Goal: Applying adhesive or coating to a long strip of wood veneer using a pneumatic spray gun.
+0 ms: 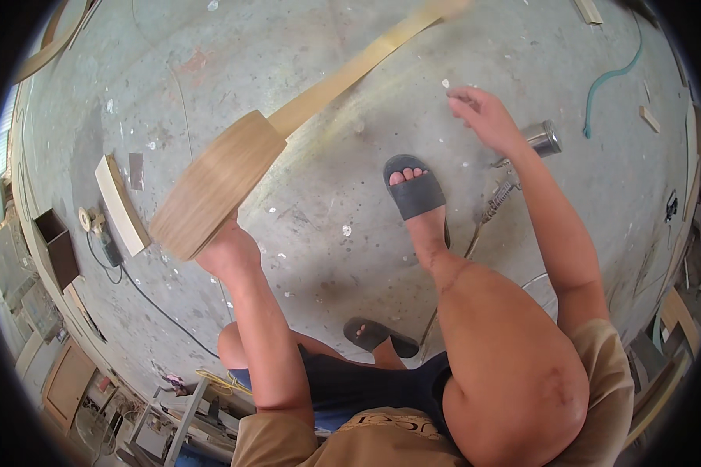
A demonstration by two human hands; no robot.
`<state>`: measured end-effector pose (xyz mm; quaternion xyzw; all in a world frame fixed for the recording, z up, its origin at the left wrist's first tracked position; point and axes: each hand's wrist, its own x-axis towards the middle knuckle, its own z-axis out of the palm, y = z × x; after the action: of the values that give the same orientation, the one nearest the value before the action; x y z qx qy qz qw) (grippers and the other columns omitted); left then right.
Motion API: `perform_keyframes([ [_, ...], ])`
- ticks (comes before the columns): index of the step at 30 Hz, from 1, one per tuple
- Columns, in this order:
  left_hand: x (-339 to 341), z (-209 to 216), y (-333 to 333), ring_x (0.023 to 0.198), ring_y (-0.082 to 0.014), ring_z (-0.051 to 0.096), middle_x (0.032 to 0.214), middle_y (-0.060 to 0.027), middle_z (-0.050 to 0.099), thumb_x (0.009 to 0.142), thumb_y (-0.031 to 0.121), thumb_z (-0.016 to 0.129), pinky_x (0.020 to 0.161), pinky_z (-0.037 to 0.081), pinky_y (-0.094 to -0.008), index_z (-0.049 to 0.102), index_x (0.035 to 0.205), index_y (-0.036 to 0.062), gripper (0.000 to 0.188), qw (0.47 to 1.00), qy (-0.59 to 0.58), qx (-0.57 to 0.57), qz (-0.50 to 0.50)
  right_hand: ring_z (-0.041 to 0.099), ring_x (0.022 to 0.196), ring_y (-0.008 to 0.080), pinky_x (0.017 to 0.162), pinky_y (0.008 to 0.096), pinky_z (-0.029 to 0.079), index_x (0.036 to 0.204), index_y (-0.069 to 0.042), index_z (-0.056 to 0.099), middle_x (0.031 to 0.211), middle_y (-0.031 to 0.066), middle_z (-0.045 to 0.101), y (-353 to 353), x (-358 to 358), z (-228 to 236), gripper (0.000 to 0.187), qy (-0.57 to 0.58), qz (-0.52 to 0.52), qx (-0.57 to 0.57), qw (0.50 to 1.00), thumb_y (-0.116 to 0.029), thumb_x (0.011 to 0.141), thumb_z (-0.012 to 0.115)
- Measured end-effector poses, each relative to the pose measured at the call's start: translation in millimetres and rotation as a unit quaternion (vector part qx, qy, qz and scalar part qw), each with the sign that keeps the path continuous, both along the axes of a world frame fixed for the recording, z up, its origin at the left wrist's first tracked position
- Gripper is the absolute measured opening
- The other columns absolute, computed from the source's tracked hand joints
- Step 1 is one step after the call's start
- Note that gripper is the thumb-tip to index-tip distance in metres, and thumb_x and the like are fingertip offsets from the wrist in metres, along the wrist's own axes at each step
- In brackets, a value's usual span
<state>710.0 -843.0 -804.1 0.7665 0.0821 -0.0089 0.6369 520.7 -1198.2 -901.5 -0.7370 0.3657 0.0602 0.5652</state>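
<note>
A thick roll of wood-coloured edge banding (218, 183) is held up at the left, tilted, above the floor. My left hand (230, 249) grips it from below; its fingers are mostly hidden behind the roll. From the roll's top a loose strip (343, 78) stretches up to the right, and its far end is blurred. My right hand (487, 117) hangs in the air to the right of the strip, apart from it. Its fingers are loosely bent with nothing between them.
Below my right hand lies a spray gun with a metal cup (545, 138) and hose. A corded grinder (101, 233), a curved pale board (121, 204) and a brown box (57, 245) are at the left. A green hose (611, 76) lies at the upper right. My sandalled foot (417, 191) stands mid-floor.
</note>
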Motion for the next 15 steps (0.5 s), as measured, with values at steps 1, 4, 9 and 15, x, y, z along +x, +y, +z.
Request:
perform_keyframes([
  [1,1.1,-0.6,1.1,0.121,-0.0284,0.058,0.134,-0.0111,0.053,0.100,0.015,0.056,0.092,0.059,-0.0509,0.046,0.135,0.0048,0.038,1.000,-0.001,-0.001,0.000,0.065,0.097,0.0166,0.081,0.0309,0.051,0.123,-0.004,0.064,0.108,0.0074,0.068,4.5,-14.0,-1.1,0.036,-0.015,0.012,-0.078,0.997,-0.030,0.097,0.062],
  [4,7.1,-0.6,7.8,0.121,-0.0288,0.058,0.134,-0.0107,0.053,0.101,0.015,0.056,0.092,0.060,-0.0503,0.047,0.134,0.0061,0.036,0.995,-0.021,-0.093,-0.011,0.065,0.090,0.0168,0.078,0.0304,0.051,0.116,-0.002,0.067,0.101,0.0099,0.069,30.7,-51.2,13.2,0.029,-0.007,0.002,-0.190,0.982,-0.024,0.096,0.064],
  [9,11.2,11.8,7.0,0.119,-0.0285,0.058,0.134,-0.0109,0.053,0.100,0.007,0.052,0.091,0.060,-0.0492,0.048,0.132,0.0062,0.033,0.995,-0.024,-0.097,0.007,0.063,0.081,0.0134,0.069,0.0263,0.050,0.105,0.000,0.067,0.094,0.0078,0.069,60.3,-129.7,0.1,0.021,-0.021,-0.116,-0.230,0.966,-0.019,0.095,0.066],
  [15,12.3,27.8,-2.2,0.119,-0.0277,0.058,0.134,-0.0111,0.052,0.099,0.005,0.052,0.091,0.060,-0.0494,0.049,0.131,0.0052,0.032,0.998,-0.005,-0.067,-0.001,0.048,0.072,0.0098,0.067,0.0236,0.044,0.097,-0.003,0.056,0.081,-0.0017,0.052,74.6,-183.1,-25.0,0.021,-0.069,-0.364,-0.228,0.900,-0.018,0.093,0.071],
])
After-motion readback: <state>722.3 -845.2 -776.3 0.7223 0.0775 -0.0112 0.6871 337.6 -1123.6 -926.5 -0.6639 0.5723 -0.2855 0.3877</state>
